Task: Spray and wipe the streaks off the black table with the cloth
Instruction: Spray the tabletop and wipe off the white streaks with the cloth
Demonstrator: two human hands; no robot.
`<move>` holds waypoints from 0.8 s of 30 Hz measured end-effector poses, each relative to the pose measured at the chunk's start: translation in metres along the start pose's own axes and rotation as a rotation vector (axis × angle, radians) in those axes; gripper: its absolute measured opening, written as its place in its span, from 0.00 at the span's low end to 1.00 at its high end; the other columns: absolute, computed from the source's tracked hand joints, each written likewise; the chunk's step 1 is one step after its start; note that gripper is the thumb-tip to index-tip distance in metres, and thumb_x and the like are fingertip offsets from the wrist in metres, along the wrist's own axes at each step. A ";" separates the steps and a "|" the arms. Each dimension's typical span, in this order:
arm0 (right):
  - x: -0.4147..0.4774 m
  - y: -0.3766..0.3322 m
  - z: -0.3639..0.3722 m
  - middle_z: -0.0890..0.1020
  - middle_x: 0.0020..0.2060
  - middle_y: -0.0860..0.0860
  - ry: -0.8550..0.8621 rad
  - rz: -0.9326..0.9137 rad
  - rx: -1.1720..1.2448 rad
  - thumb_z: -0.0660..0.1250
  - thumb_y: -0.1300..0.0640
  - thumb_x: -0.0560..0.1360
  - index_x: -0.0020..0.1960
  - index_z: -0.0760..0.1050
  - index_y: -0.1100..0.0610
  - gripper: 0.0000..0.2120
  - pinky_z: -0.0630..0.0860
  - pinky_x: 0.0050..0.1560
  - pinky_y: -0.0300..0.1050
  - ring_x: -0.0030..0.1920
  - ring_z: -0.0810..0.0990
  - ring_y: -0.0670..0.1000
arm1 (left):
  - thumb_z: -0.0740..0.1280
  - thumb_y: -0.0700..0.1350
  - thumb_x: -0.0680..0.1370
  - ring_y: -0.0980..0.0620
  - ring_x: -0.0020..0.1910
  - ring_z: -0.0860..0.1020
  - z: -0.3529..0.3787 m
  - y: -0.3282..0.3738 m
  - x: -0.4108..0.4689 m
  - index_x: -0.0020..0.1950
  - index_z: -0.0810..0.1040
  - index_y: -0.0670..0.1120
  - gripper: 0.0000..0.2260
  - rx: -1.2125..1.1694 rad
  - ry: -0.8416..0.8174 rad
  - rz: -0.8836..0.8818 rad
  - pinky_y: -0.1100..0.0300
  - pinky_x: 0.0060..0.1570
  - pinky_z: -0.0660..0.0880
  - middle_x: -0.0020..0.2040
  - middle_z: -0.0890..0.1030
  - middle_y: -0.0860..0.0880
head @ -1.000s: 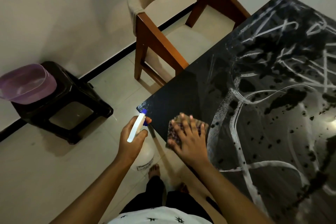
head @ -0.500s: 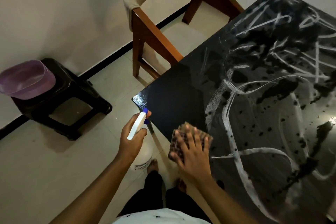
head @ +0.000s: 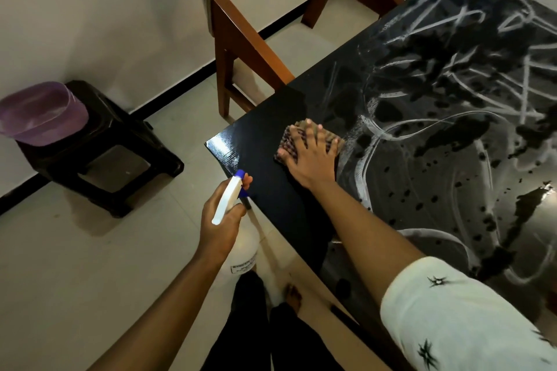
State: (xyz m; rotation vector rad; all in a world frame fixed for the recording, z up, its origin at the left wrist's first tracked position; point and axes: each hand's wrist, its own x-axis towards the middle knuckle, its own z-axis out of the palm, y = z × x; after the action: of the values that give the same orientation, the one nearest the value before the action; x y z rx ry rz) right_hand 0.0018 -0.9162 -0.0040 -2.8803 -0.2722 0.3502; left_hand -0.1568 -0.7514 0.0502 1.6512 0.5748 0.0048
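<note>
Mostly the black table [head: 262, 144] is covered in white streaks [head: 452, 117] and wet spots, so 1 damp pass may only smear them. The right hand [head: 312, 156] presses flat, fingers spread, on the cloth [head: 290, 136] near the corner. The left hand [head: 220, 226] grips the spray bottle [head: 229, 200] beside the edge, where it could knock.

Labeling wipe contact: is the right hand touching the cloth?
Touching. The head view shows the right hand lying on the cloth, fingers spread across it, with the cloth flat on the black table.
</note>
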 end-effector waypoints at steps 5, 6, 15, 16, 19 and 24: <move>-0.101 0.009 0.019 0.47 0.79 0.52 0.009 -0.135 0.018 0.47 0.29 0.75 0.78 0.44 0.40 0.35 0.34 0.70 0.65 0.77 0.45 0.59 | 0.66 0.40 0.73 0.49 0.60 0.79 0.002 0.001 -0.009 0.66 0.75 0.47 0.21 -0.017 0.043 -0.030 0.41 0.59 0.76 0.59 0.81 0.48; -0.129 0.012 0.025 0.48 0.79 0.52 0.018 -0.153 0.024 0.47 0.28 0.75 0.78 0.45 0.40 0.35 0.31 0.70 0.63 0.77 0.47 0.59 | 0.66 0.45 0.70 0.48 0.59 0.79 0.003 0.000 -0.011 0.66 0.75 0.48 0.23 -0.018 0.054 -0.038 0.41 0.58 0.77 0.58 0.81 0.48; -0.175 0.029 0.036 0.48 0.79 0.49 0.014 -0.188 0.012 0.45 0.27 0.74 0.77 0.45 0.37 0.34 0.34 0.71 0.64 0.78 0.45 0.55 | 0.66 0.45 0.71 0.45 0.59 0.79 0.013 -0.007 -0.023 0.66 0.75 0.49 0.23 -0.031 0.069 -0.062 0.40 0.57 0.77 0.58 0.81 0.48; -0.157 0.030 0.032 0.48 0.79 0.49 0.016 -0.182 0.010 0.43 0.26 0.74 0.77 0.45 0.37 0.35 0.35 0.71 0.65 0.78 0.45 0.56 | 0.66 0.42 0.73 0.47 0.59 0.79 0.016 -0.006 -0.025 0.65 0.76 0.50 0.20 -0.041 0.062 -0.043 0.41 0.58 0.77 0.57 0.82 0.49; -0.090 0.034 0.014 0.46 0.79 0.49 0.033 -0.097 0.006 0.42 0.26 0.71 0.77 0.47 0.39 0.37 0.37 0.70 0.67 0.78 0.42 0.56 | 0.62 0.31 0.75 0.53 0.57 0.81 0.022 -0.003 -0.029 0.58 0.78 0.54 0.21 -0.035 0.049 0.010 0.43 0.58 0.78 0.53 0.83 0.54; -0.020 0.042 -0.010 0.42 0.79 0.51 -0.044 -0.090 -0.016 0.49 0.24 0.71 0.78 0.46 0.41 0.41 0.34 0.71 0.68 0.77 0.38 0.57 | 0.63 0.38 0.71 0.59 0.53 0.80 0.026 -0.008 -0.035 0.52 0.79 0.66 0.22 0.058 0.001 0.052 0.47 0.55 0.78 0.50 0.83 0.60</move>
State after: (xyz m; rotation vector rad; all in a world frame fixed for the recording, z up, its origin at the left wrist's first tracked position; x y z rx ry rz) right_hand -0.0082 -0.9626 -0.0011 -2.8671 -0.4118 0.3968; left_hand -0.1816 -0.7878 0.0497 1.7224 0.5364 0.0270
